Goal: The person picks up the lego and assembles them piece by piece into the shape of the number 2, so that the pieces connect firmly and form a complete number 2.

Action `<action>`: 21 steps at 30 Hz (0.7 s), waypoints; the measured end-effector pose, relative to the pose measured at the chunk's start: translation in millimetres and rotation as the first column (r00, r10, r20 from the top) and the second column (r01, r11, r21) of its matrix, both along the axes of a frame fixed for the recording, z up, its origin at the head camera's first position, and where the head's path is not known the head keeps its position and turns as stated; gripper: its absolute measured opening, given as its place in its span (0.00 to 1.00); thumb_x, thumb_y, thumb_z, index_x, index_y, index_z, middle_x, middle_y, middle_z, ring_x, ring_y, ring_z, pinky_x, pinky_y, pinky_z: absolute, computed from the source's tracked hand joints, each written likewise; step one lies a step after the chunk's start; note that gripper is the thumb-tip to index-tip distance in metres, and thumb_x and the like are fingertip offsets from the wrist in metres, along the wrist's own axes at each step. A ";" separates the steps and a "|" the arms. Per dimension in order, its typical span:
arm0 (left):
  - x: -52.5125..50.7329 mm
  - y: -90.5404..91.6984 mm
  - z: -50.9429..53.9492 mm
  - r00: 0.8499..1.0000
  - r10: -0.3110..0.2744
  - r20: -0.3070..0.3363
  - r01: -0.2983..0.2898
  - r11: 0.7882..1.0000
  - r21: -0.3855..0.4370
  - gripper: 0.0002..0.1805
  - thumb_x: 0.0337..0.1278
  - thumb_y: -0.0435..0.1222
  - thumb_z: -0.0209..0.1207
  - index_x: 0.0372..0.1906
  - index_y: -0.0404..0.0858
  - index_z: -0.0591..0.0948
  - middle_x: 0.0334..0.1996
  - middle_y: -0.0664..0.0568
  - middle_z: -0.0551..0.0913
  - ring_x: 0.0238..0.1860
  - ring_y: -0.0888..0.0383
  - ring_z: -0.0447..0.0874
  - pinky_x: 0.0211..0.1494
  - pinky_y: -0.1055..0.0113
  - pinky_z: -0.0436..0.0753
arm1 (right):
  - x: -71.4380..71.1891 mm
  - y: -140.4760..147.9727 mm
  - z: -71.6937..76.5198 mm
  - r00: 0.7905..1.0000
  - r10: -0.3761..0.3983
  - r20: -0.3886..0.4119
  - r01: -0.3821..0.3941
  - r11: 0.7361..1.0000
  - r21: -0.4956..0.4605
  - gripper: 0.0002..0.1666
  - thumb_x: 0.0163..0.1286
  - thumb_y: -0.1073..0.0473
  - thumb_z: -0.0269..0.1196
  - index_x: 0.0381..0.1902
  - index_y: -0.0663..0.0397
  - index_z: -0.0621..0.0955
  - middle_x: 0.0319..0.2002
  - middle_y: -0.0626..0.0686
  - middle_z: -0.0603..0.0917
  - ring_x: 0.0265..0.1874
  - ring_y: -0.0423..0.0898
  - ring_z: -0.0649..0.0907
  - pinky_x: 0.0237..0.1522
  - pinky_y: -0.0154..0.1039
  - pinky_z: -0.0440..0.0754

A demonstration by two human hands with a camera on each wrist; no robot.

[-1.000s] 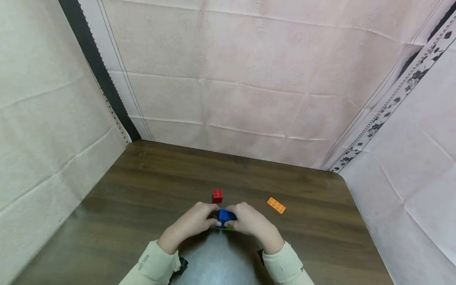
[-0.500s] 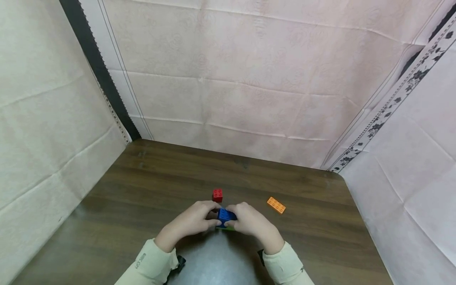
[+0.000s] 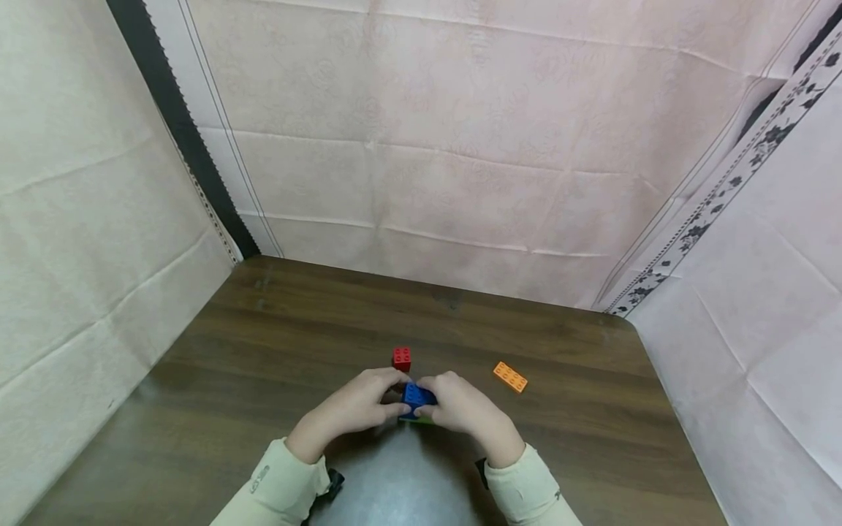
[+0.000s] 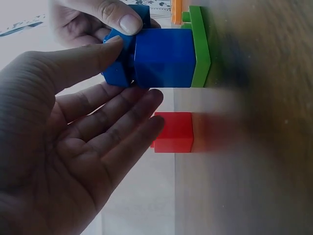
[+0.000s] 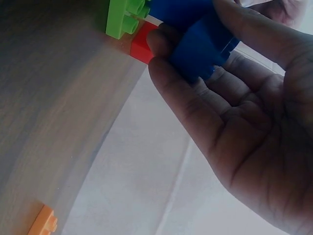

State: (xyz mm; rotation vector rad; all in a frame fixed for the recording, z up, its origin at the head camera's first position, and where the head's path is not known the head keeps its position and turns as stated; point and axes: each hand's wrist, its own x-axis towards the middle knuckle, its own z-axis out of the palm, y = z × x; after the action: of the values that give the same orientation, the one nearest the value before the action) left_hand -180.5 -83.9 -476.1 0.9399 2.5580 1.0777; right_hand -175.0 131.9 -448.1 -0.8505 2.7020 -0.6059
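Two blue toy bricks, a lower one [image 4: 164, 58] and an upper one [image 4: 117, 71], sit stacked on a green brick plate [image 4: 199, 49] on the table. The upper brick lies slightly askew, with a narrow gap to the lower one in the left wrist view. My left hand [image 3: 358, 400] pinches the stack's left side between thumb and fingers. From the right, my right hand [image 3: 460, 409] grips the upper blue brick [image 5: 203, 46], thumb on one side and fingers on the other. The hands cover much of the stack in the head view.
Just behind the stack stands a red brick [image 3: 401, 359]. An orange brick plate [image 3: 510, 377] lies to the right on the wooden table [image 3: 316, 314]. Pale cloth walls [image 3: 421, 146] enclose the table's back and sides.
My left hand has shifted slightly to the right, its fingertips closer in on the blue stack. My right hand and the loose bricks have stayed put.
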 end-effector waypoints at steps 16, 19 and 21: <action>1.1 6.3 2.2 0.999 0.037 -0.024 -0.038 0.999 -0.027 0.20 0.64 0.41 0.67 0.58 0.42 0.81 0.49 0.56 0.84 0.49 0.61 0.83 0.50 0.64 0.82 | 1.1 -1.1 1.9 1.000 0.003 -0.017 -0.003 1.000 0.007 0.16 0.67 0.56 0.70 0.50 0.55 0.84 0.34 0.43 0.83 0.27 0.37 0.78 0.35 0.32 0.78; 1.8 7.8 2.3 0.999 0.038 -0.023 -0.039 0.999 -0.020 0.19 0.63 0.41 0.68 0.57 0.42 0.81 0.48 0.56 0.84 0.46 0.62 0.83 0.48 0.66 0.82 | 1.2 -1.3 1.7 1.000 0.009 -0.020 -0.009 1.000 0.004 0.14 0.67 0.57 0.70 0.48 0.54 0.84 0.32 0.42 0.82 0.26 0.37 0.77 0.33 0.32 0.77; 1.8 8.6 1.8 0.999 0.039 -0.023 -0.039 0.999 -0.016 0.18 0.63 0.41 0.68 0.55 0.43 0.82 0.46 0.56 0.85 0.43 0.64 0.82 0.46 0.67 0.82 | 1.0 -1.6 1.5 1.000 0.011 -0.018 -0.011 1.000 0.003 0.12 0.67 0.57 0.70 0.47 0.54 0.84 0.31 0.42 0.81 0.25 0.37 0.76 0.32 0.32 0.76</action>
State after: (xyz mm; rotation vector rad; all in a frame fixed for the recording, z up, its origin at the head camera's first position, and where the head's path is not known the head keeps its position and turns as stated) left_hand -178.7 -75.3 -474.3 0.9074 2.6098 1.0606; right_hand -174.0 130.3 -446.6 -0.8734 2.7122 -0.5948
